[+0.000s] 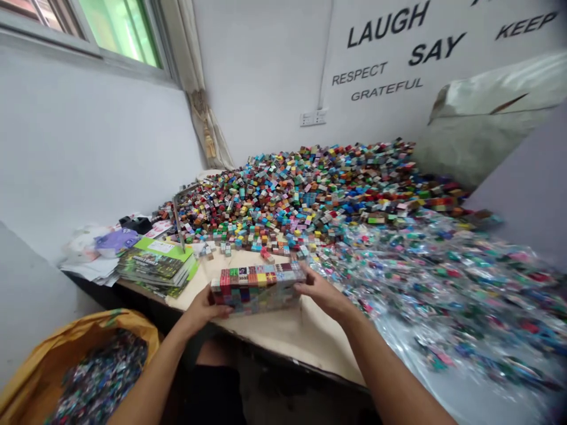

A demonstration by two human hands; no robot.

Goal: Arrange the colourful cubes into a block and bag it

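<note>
Between my two hands is a clear box of small patterned blocks (257,286), its rows in red, yellow, green and grey. My left hand (207,307) grips its left end, thumb along the near side. At the other end, my right hand (319,289) closes on the right corner. The box is tilted towards me just over the bare tabletop (266,330); whether its underside touches the table I cannot tell. Right behind it lie a few loose blocks (267,255), at the front of a large heap of similar blocks (283,195).
Many clear plastic packets (443,277) cover the table's right side. Green booklets (155,265) and papers (97,268) lie at the left. An orange sack (133,319) of small packets stands below the left edge. A large pale bag (478,124) rests at the back right.
</note>
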